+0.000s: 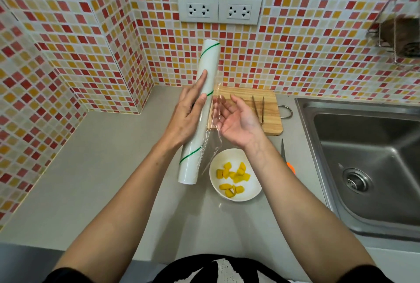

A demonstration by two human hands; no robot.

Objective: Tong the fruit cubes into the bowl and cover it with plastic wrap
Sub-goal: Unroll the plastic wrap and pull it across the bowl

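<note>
A white bowl stands on the grey counter and holds several yellow fruit cubes. Above and left of it my left hand grips a white plastic wrap roll with green stripes, held slanted in the air. A loose sheet of clear film hangs from the roll's right side. My right hand is palm up beside the roll, its relaxed fingers behind the film and touching it, thumb apart. Metal tongs lie on the wooden cutting board behind my hands.
Scissors with an orange handle lie on the counter right of the bowl. A steel sink fills the right side. A tiled wall with sockets rises behind, and a wire rack hangs at the upper right.
</note>
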